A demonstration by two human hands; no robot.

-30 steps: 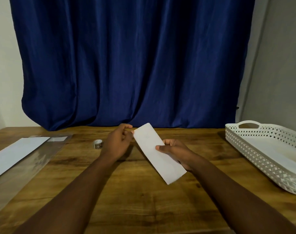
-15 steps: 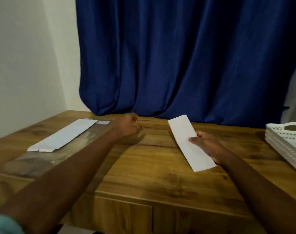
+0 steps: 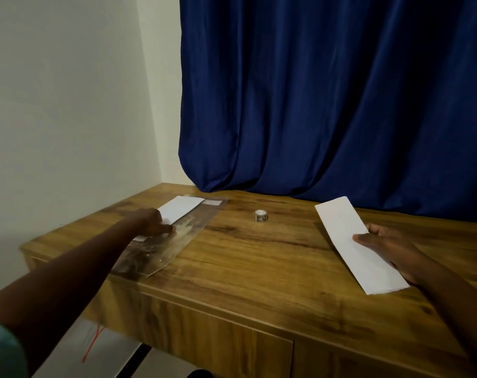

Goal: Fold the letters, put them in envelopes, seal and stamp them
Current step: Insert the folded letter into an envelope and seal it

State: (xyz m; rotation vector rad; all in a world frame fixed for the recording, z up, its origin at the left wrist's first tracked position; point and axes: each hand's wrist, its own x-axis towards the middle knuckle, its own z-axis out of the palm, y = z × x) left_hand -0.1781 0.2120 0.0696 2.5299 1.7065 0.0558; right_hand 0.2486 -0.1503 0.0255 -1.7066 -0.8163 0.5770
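Moved: left hand (image 3: 152, 222) has reached from mid-table to the white envelope (image 3: 181, 210) at left centre.
Left hand: fingertips on the envelope atop a clear plastic sleeve (image 3: 163, 246); grip cannot be told.
Right hand (image 3: 387, 246): pinching the folded letter (image 3: 351, 238), right of frame.
Stamp roll (image 3: 260, 215): centre, on the wooden table (image 3: 259, 263).

hands: 2, left hand (image 3: 152, 223) at 9 o'clock, right hand (image 3: 387, 246) at 3 o'clock | folded letter (image 3: 357, 245): 1 | white envelope (image 3: 181, 208): 1 visible at 10 o'clock | clear plastic sleeve (image 3: 174, 241): 1 | stamp roll (image 3: 260, 215): 1 at 12 o'clock | table (image 3: 259, 263): 1 | blue curtain (image 3: 335, 105): 1
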